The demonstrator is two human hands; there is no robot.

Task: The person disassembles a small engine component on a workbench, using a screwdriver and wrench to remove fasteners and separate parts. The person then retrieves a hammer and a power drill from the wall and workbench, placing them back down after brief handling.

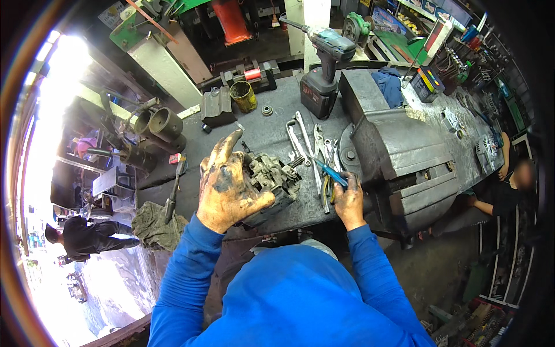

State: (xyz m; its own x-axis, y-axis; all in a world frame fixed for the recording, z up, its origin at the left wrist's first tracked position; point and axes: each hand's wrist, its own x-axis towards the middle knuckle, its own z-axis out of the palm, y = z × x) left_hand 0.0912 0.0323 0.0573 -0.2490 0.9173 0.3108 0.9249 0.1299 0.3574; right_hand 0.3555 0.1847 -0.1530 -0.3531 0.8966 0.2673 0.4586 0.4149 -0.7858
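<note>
At frame centre, the grease-stained left hand [226, 188] grips a grimy metal part [270, 184] on the dark table [266, 130], fingers wrapped over it, index raised. Just right, the right hand [348, 199] pinches a blue-handled tool [330, 173] beside a heap of wrenches [306, 141]. A grey vise [399, 150] fills centre right. Upper centre stand a drill [324, 63] and a yellow can [243, 96]; a small red square label [174, 158] lies at the table's left edge.

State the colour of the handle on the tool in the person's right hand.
Blue: the handle in the right hand, clearest in the head view.
</note>
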